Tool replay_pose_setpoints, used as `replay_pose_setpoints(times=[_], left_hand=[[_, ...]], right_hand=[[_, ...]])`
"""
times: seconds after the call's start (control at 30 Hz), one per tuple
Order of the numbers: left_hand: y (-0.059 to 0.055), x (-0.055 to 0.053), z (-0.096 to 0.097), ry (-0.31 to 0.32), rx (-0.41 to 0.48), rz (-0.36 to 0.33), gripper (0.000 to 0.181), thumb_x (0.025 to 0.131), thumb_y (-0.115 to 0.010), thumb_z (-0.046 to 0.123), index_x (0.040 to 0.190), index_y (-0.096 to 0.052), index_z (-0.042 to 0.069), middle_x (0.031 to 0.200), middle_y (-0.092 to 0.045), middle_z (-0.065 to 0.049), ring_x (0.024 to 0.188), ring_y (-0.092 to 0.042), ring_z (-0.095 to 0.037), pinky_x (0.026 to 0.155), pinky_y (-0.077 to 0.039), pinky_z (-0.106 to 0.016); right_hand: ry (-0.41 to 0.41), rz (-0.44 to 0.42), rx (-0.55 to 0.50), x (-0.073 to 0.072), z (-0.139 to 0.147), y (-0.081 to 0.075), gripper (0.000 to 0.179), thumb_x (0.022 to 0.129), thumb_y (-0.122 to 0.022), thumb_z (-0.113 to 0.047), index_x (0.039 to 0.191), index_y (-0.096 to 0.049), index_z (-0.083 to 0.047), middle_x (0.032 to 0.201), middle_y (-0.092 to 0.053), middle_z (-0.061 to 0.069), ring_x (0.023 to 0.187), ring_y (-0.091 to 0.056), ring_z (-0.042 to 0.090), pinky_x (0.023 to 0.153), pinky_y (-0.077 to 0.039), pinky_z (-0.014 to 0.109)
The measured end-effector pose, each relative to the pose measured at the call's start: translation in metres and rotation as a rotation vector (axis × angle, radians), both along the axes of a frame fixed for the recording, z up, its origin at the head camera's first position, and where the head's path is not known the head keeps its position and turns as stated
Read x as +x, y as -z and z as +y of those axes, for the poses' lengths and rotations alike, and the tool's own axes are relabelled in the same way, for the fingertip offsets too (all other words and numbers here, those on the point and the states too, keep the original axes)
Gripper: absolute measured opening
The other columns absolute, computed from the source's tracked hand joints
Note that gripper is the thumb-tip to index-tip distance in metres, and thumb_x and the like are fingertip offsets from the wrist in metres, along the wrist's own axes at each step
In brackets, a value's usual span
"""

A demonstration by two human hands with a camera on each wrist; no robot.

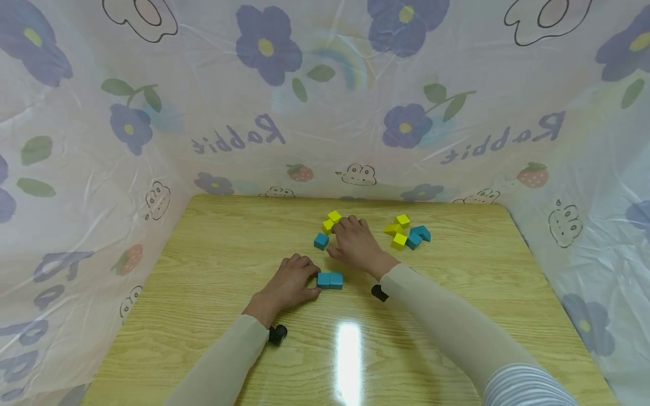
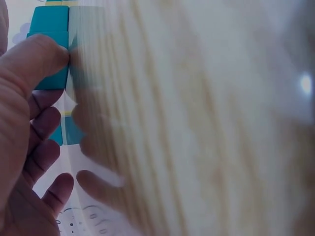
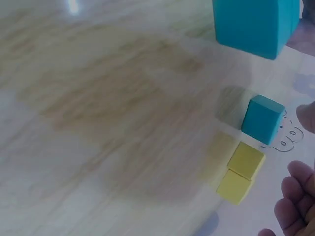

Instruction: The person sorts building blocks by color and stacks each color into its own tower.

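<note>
Item 1: blue pair [image 1: 330, 280], qty 2 blocks, side by side & touching, on the wood-grain table [image 1: 223, 242], approx mid-width, between the hands & nearer the person than the other blocks

Item 2: left hand [image 1: 289, 282], at L end of blue pair, pinching the L block; thumb on near side, index on far side (left wrist view has the thumb against the blue), other fingers bent loosely

Item 3: right hand [image 1: 358, 242], beyond blue pair & a bit to R; thumb & fingers well apart, fingers loosely bent, gap visible in right wrist view

Item 4: single blue cube [image 1: 321, 241], qty 1, beyond blue pair, near R thumb

Item 5: yellow cubes [image 1: 334, 216], qty 2, touching each other, just beside R fingertips; contact w/ fingers can't be told

Item 6: far group, R of right hand, asst: yellow blocks [image 1: 399, 241], qty 2; yellow wedge [image 1: 392, 230] btwn them; blue block [image 1: 414, 241]; blue angular piece [image 1: 421, 232] just beyond it

Item 7: beige sleeves [image 1: 447, 316], qty 2, w/ black wrist device [image 1: 277, 335] at L cuff, same at R

Item 8: printed cloth [image 1: 335, 101], back & both sides, w/ purple flowers, rabbits, reversed "Rabbit" lettering
</note>
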State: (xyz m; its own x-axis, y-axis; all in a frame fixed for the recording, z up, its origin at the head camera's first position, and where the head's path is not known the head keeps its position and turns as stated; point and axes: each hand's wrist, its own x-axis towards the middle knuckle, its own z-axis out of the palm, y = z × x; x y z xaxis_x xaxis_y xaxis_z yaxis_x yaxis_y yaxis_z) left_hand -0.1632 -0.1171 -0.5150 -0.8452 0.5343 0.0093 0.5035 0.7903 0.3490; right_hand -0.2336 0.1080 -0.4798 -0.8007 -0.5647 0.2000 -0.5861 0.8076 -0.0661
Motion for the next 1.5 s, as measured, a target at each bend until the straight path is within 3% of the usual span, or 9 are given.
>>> replay_pose_setpoints(times=[0.33, 1.03, 1.3, 1.5], left_hand=[[0.001, -0.002, 0.002, 0.011, -0.032, 0.0, 0.042, 0.096, -0.075, 0.044, 0.125, -0.073, 0.015, 0.12, -0.065, 0.002, 0.11, -0.051, -0.019, 0.099, -0.045, -0.041], [0.001, -0.002, -0.001, 0.013, -0.012, 0.01, 0.04, 0.096, -0.076, 0.042, 0.124, -0.073, 0.015, 0.119, -0.065, 0.003, 0.11, -0.051, -0.019, 0.1, -0.045, -0.042], [0.0, -0.003, 0.001, 0.014, -0.014, 0.004, 0.04, 0.096, -0.076, 0.042, 0.125, -0.073, 0.015, 0.12, -0.066, 0.002, 0.111, -0.051, -0.019, 0.103, -0.045, -0.044], [-0.001, -0.002, 0.001, 0.006, -0.017, 0.005, 0.04, 0.095, -0.076, 0.042, 0.124, -0.073, 0.015, 0.12, -0.066, 0.002, 0.111, -0.052, -0.019, 0.102, -0.045, -0.043]], right_hand=[[0.082, -0.043, 0.106, -0.011, -0.021, 0.01, 0.05, 0.099, -0.07, -0.052, 0.113, -0.067, -0.004, 0.109, -0.065, 0.012, 0.099, -0.055, 0.033, 0.088, -0.047, 0.049], [0.115, -0.101, 0.106, -0.018, -0.027, 0.02, 0.051, 0.099, -0.069, -0.053, 0.114, -0.065, -0.005, 0.113, -0.065, 0.012, 0.105, -0.054, 0.032, 0.093, -0.045, 0.049], [0.127, -0.111, 0.093, -0.018, -0.025, 0.026, 0.043, 0.101, -0.068, -0.048, 0.112, -0.065, -0.007, 0.112, -0.064, 0.01, 0.105, -0.053, 0.03, 0.092, -0.044, 0.047], [0.119, -0.144, 0.065, -0.017, -0.016, 0.029, 0.039, 0.103, -0.065, -0.042, 0.119, -0.065, -0.006, 0.117, -0.063, 0.01, 0.109, -0.052, 0.031, 0.096, -0.044, 0.05]])
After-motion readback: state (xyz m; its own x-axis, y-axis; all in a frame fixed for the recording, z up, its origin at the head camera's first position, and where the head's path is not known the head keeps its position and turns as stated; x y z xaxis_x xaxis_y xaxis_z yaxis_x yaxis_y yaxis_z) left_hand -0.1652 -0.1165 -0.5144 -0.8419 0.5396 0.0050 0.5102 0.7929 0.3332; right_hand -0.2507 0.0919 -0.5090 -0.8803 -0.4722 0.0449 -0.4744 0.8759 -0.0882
